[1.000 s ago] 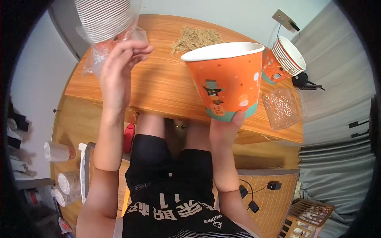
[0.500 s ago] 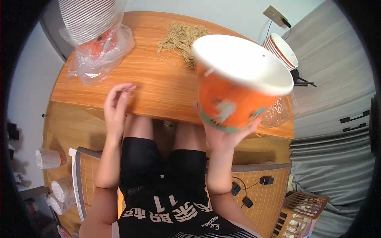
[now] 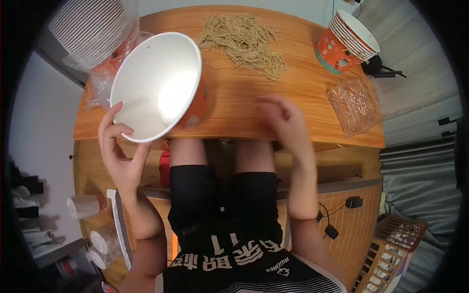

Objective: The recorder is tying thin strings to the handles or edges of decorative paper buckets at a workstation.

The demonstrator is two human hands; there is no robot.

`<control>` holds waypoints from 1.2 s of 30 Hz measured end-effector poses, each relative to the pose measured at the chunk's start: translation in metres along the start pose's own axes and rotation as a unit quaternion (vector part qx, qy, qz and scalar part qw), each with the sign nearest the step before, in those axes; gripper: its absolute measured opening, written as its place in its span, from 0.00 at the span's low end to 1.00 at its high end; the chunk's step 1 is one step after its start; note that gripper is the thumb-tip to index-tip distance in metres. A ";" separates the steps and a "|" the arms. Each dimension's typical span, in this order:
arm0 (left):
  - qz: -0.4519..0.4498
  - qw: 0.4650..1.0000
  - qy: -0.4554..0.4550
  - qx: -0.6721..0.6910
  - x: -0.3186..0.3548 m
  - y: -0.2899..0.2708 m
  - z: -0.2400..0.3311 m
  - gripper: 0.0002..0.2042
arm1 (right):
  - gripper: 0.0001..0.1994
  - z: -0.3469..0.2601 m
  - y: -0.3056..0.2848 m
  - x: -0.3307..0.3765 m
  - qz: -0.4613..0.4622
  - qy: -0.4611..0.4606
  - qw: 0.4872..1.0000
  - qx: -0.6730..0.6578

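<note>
A large paper bucket (image 3: 159, 83), white inside and orange outside, tilts over the left part of the table with its mouth toward me. My left hand (image 3: 122, 156) grips it by the near rim, fingers over the edge and thumb beneath. To the right, my right hand (image 3: 288, 122) hovers above the table's front edge, away from the bucket. Motion smears its fingers, and nothing shows in them. Beyond the hands lies a loose pile of tan strings (image 3: 242, 44).
A tall stack of nested paper buckets (image 3: 90, 31) in clear plastic stands at the far left. More nested buckets (image 3: 342, 46) stand at the right, behind a clear box of small beads (image 3: 355, 105). All rest on a wooden table (image 3: 234, 105).
The bucket has passed from my right hand to my left, moving leftward and turning its mouth toward me. My right hand has let go. The view has shifted slightly.
</note>
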State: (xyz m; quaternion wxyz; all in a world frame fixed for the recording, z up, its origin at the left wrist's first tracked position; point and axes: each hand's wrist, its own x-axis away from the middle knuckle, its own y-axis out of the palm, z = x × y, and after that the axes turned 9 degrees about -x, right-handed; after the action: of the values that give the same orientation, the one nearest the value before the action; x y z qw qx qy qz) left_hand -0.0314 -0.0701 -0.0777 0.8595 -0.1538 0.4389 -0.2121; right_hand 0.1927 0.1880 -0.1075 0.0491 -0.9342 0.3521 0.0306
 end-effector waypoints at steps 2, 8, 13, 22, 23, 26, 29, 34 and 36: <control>-0.004 0.988 0.015 -0.156 -0.009 -0.004 0.007 0.16 | 0.09 -0.015 -0.029 -0.019 0.122 -0.027 0.987 0.098; -0.019 0.993 0.023 -0.110 -0.025 0.017 0.011 0.17 | 0.13 0.026 -0.123 -0.124 0.157 -0.102 0.967 0.172; -0.004 0.994 0.047 -0.097 0.001 0.012 0.012 0.20 | 0.16 0.030 -0.122 -0.193 0.143 -0.082 0.943 0.290; 0.015 0.983 -0.181 0.009 0.138 -0.002 0.003 0.09 | 0.15 0.045 -0.108 -0.239 0.143 -0.062 0.883 0.443; 0.003 0.979 -0.204 0.008 0.145 -0.004 0.006 0.10 | 0.14 0.045 -0.110 -0.241 0.144 -0.070 0.871 0.465; -0.001 0.971 -0.240 0.002 0.162 -0.014 -0.001 0.10 | 0.14 0.028 -0.108 -0.237 0.157 -0.083 0.848 0.499; 0.000 0.972 -0.233 0.009 0.152 -0.011 -0.003 0.10 | 0.14 -0.009 -0.126 -0.232 0.214 -0.141 0.813 0.523; -0.040 0.985 -0.164 0.023 0.119 -0.002 -0.006 0.07 | 0.11 -0.080 -0.136 -0.220 0.153 -0.274 0.726 0.612; -0.016 0.988 -0.146 0.039 0.105 0.005 0.002 0.06 | 0.11 -0.115 -0.145 -0.219 0.217 -0.264 0.734 0.587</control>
State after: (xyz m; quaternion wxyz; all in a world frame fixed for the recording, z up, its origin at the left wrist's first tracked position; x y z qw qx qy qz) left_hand 0.0267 -0.1180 -0.1509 0.9161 -0.1566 0.2981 -0.2178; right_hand 0.1268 0.4261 0.0373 0.6710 -0.5722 0.4658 0.0728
